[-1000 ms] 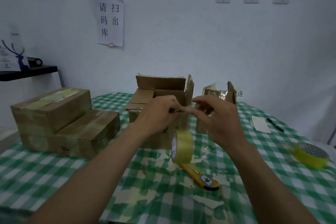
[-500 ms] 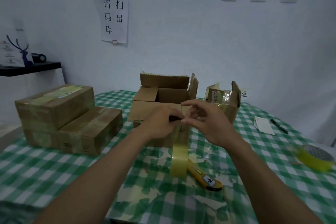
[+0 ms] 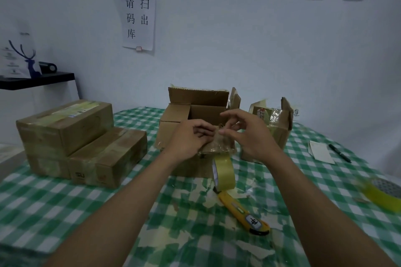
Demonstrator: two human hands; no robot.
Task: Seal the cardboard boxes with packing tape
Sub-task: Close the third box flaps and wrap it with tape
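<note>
A yellowish packing tape roll (image 3: 224, 174) hangs on its pulled-out clear strip (image 3: 219, 146) just above the table, in front of the open cardboard box (image 3: 196, 112). My left hand (image 3: 189, 140) pinches the top of the strip with curled fingers. My right hand (image 3: 246, 134) meets it from the right; thumb and a fingertip pinch the same strip and the other fingers are spread. A second, smaller open box (image 3: 277, 130) stands behind my right hand.
Two taped boxes, one upper (image 3: 65, 125) and one lower (image 3: 108, 158), are stacked at the left. A yellow utility knife (image 3: 244, 213) lies below the roll among tape scraps. Another tape roll (image 3: 383, 195), a pen (image 3: 339, 153) and paper (image 3: 321, 154) lie at the right.
The hanging roll has swung and turned from edge-on to partly face-on. My right hand's fingers have spread a little. Both hands stay together at the strip.
</note>
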